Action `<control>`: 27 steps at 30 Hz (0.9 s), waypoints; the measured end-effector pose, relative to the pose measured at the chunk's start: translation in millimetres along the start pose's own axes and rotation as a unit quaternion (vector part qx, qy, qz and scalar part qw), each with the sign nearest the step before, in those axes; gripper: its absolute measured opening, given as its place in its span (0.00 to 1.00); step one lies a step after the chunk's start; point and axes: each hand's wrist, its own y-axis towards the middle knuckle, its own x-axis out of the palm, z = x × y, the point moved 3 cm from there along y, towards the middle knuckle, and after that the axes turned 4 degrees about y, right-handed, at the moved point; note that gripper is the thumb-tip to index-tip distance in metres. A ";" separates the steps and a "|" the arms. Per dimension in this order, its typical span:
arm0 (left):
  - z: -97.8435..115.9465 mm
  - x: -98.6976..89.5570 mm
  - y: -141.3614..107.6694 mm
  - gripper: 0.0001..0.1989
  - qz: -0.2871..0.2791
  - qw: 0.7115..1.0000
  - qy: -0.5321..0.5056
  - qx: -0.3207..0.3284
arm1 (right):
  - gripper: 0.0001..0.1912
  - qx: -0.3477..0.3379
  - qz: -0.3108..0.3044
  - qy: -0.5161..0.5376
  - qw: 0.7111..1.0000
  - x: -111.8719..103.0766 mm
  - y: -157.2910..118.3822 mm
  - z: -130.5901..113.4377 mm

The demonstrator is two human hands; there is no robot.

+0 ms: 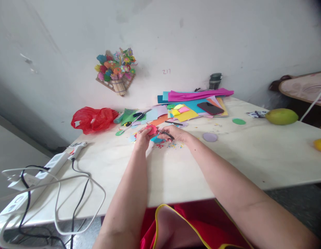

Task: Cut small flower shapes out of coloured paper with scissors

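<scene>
Near the middle of the table, my left hand [143, 138] pinches a small red paper piece [152, 130] with a scalloped edge. My right hand [173, 134] is closed around dark-handled scissors [167, 135], whose blades point left at the red paper. Beneath the hands lies a blue paper piece [156, 139], with small red, yellow and blue paper scraps [173, 146] scattered beside it. A dark pen-like stick [174, 122] rests just behind my right hand.
Coloured sheets [160, 111], a second pair of scissors [139, 114] and a phone [210, 108] lie at the back. A red plastic bag [94, 119] and power strip [50, 166] with cables are left; a green-yellow fruit [281, 116] and lilac disc [210, 137] are right.
</scene>
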 end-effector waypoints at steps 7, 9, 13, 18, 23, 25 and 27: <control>0.1 0.6 0.0 0.16 -0.002 1.000 -0.002 0.001 | 0.09 0.004 0.009 -0.007 1.000 -1.2 2.4 2.5; 0.1 0.3 0.0 0.17 -0.002 1.000 0.002 0.001 | 0.10 0.004 0.010 -0.010 1.000 -1.1 2.1 1.6; 0.3 -0.9 0.1 0.17 -0.004 1.000 0.012 0.000 | 0.10 0.010 0.013 -0.009 1.000 -0.6 0.3 -0.9; 1.1 -0.7 -0.6 0.17 -0.005 1.000 0.014 -0.002 | 0.10 0.005 0.012 -0.003 1.000 -0.2 0.0 -1.6; -0.6 -1.6 0.5 0.17 0.009 1.000 0.006 -0.003 | 0.11 -0.002 0.016 -0.007 1.000 -1.5 3.0 1.6; -1.6 -2.6 1.2 0.17 0.017 1.000 0.006 -0.004 | 0.11 -0.003 0.019 -0.007 1.000 -2.2 3.5 2.2; -2.3 -3.2 1.7 0.16 0.018 1.000 0.007 -0.006 | 0.11 -0.005 0.020 -0.008 1.000 -2.4 3.0 1.7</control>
